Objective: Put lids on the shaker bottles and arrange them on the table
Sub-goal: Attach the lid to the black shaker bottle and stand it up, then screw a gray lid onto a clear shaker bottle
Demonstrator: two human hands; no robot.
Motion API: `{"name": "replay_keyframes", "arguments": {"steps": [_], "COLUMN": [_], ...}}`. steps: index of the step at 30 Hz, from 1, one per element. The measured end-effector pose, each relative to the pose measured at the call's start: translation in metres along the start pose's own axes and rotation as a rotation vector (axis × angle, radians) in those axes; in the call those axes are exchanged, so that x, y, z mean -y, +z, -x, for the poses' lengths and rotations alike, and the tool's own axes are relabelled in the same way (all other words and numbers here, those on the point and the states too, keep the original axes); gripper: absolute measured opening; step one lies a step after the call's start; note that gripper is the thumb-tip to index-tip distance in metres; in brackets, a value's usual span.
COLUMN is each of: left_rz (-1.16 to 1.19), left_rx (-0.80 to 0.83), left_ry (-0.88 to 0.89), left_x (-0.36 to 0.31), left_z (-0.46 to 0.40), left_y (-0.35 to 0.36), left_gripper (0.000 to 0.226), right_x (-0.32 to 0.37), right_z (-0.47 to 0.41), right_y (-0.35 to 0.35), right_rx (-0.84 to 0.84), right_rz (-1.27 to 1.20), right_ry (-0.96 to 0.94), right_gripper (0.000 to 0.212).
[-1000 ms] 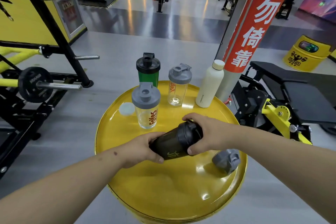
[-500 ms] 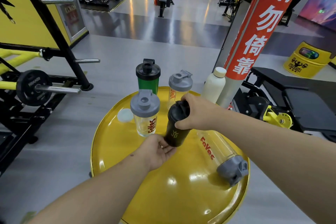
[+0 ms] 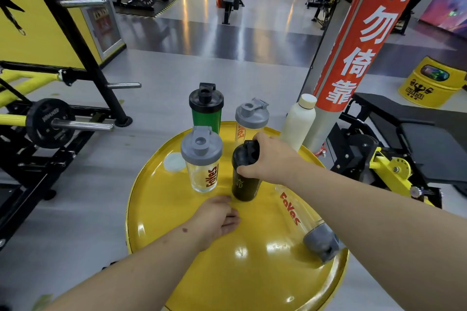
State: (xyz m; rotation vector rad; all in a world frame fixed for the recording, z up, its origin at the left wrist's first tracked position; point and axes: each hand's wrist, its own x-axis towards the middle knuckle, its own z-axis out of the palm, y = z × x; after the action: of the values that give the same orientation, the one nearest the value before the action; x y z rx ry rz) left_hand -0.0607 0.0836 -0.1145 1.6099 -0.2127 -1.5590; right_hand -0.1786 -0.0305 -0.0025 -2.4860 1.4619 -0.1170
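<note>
A black shaker bottle (image 3: 241,185) with its black lid on stands upright on the round yellow table (image 3: 177,247). My right hand (image 3: 271,158) grips its lid from the right. My left hand (image 3: 217,219) hovers just in front of the bottle's base, fingers loose, holding nothing. To the left stands a clear bottle with a grey lid (image 3: 202,161). Behind are a green bottle with a black lid (image 3: 206,107) and another clear grey-lidded bottle (image 3: 250,118). A clear grey-lidded bottle (image 3: 307,225) lies on its side at the right, partly under my right forearm.
A white bottle (image 3: 299,118) stands at the table's far right edge by a red and grey pillar (image 3: 353,45). A small white disc (image 3: 173,163) lies at the left of the table. Weight racks stand left, a black bench right.
The black bottle went from tilted in both hands to standing upright on the table. My left hand has let go of its base and drawn back a little.
</note>
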Motion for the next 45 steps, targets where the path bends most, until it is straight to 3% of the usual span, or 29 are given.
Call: {"name": "replay_keyframes", "arguments": {"steps": [12, 24, 29, 32, 34, 38, 41, 45], "left_rz": [-0.252, -0.406, -0.476, -0.547, -0.583, -0.689, -0.848, -1.102], "left_rx": [0.200, 0.134, 0.103, 0.087, 0.143, 0.194, 0.189, 0.157], "left_ry": [0.115, 0.226, 0.234, 0.234, 0.226, 0.282, 0.399, 0.662], "left_x": [-0.001, 0.004, 0.010, 0.019, 0.025, 0.024, 0.021, 0.028], "left_z": [0.011, 0.009, 0.012, 0.017, 0.019, 0.020, 0.026, 0.027], "left_y": [-0.017, -0.010, -0.007, -0.004, 0.001, 0.023, 0.045, 0.071], "left_gripper": [0.070, 0.081, 0.067, 0.047, 0.046, 0.048, 0.059, 0.096], "right_x": [-0.007, -0.016, -0.026, -0.055, -0.079, -0.111, -0.118, -0.115], "right_z": [0.008, 0.013, 0.021, 0.038, 0.054, 0.092, 0.104, 0.109], "right_y": [0.011, 0.015, 0.000, -0.012, -0.012, 0.015, 0.031, 0.024], "right_rx": [0.010, 0.020, 0.162, 0.231, 0.326, 0.559, 0.507, 0.470], "right_rz": [-0.097, -0.116, -0.151, -0.107, 0.007, 0.087, -0.009, -0.014], "right_ry": [0.012, 0.033, 0.018, 0.141, 0.256, 0.484, 0.505, 0.455], "right_gripper": [0.091, 0.089, 0.092, 0.083, 0.084, 0.114, 0.112, 0.107]}}
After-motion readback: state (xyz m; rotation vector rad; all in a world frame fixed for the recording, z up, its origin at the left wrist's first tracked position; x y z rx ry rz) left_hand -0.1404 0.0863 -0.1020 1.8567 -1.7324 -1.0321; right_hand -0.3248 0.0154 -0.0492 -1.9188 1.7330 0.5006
